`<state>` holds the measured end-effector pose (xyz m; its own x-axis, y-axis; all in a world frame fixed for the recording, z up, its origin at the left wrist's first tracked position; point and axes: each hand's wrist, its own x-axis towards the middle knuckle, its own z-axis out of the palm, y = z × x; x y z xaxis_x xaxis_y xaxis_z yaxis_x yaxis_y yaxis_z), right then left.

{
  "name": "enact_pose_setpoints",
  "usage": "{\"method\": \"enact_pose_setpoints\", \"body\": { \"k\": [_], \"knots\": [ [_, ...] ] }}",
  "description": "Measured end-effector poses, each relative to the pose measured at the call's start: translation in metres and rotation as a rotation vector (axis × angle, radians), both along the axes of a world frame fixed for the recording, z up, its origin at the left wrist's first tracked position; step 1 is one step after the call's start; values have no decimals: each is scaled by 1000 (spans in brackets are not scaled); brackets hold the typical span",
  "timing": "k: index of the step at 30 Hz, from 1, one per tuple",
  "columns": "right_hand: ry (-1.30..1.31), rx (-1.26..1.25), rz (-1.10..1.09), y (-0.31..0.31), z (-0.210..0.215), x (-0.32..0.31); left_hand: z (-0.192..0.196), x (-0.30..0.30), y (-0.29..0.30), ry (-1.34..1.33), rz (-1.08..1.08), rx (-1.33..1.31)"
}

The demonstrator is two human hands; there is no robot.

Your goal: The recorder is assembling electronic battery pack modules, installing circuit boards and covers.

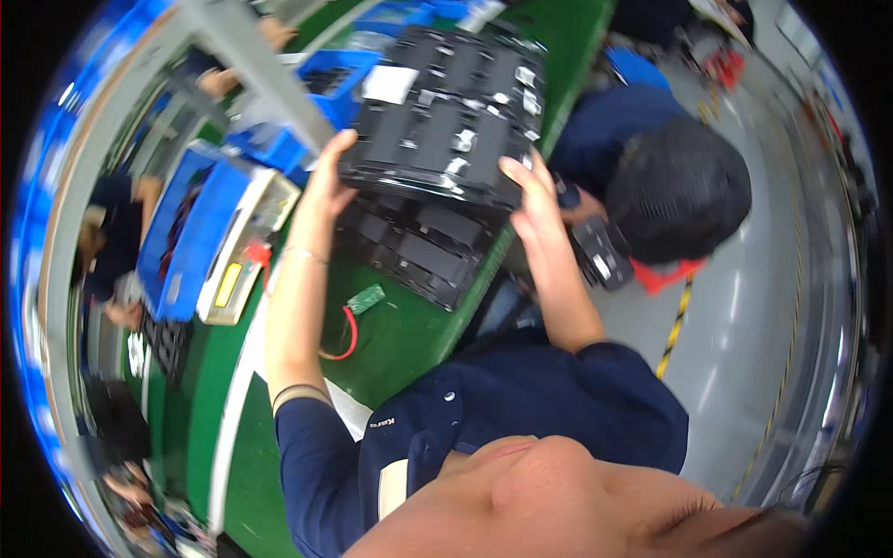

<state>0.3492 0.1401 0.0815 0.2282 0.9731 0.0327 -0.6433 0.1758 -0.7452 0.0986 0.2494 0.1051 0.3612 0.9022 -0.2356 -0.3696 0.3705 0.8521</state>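
Observation:
A black plastic tray (423, 139) with rectangular pockets and small shiny bits in it is raised and tilted in front of me. My left hand (332, 179) grips its near left corner, thumb on top. At the near right corner my right hand (535, 193) holds it the same way; the fingers beneath are hidden. A white paper slip (389, 84) lies on the tray's left part. Under it, a second black tray (433, 251) with dark blocks rests on the green bench (395, 349). Near my left forearm lies a small green circuit board (366, 298) with a red wire (352, 335).
Left of my arm stand a blue bin (177, 237) and a pale instrument (233, 274) with a red connector. A grey post (265, 70) rises by more blue bins (330, 79). Close on my right sits a co-worker in a dark cap (684, 191). Others work across the bench.

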Motion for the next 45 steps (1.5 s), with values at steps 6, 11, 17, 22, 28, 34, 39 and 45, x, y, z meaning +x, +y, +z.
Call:
{"method": "enact_pose_setpoints", "body": {
  "k": [6, 11, 17, 22, 28, 34, 39, 45],
  "knots": [
    [-34, 18, -4, -11, 2, -11, -17, -16, -12, -35, -53, 56],
    [47, 18, 30, -18, 0, -15, -26, -28, -17, 54, 77, 84],
    [43, 33, 57, -18, 1, -18, -22, -43, -20, -103, -35, 59],
    [67, 30, 60, -31, 6, -22, -18, -42, -29, -44, 21, 83],
    [167, 18, 68, -49, 1, -26, -17, -48, -45, 19, -17, 41],
    [80, 10, 94, -47, 7, -25, -19, -45, -53, 26, 36, 57],
    [62, -18, 94, -37, -6, -30, -12, -38, -55, 22, 48, 56],
    [36, -32, -10, -29, -19, -23, -13, -19, -45, -117, 10, 30]
  ]
}}
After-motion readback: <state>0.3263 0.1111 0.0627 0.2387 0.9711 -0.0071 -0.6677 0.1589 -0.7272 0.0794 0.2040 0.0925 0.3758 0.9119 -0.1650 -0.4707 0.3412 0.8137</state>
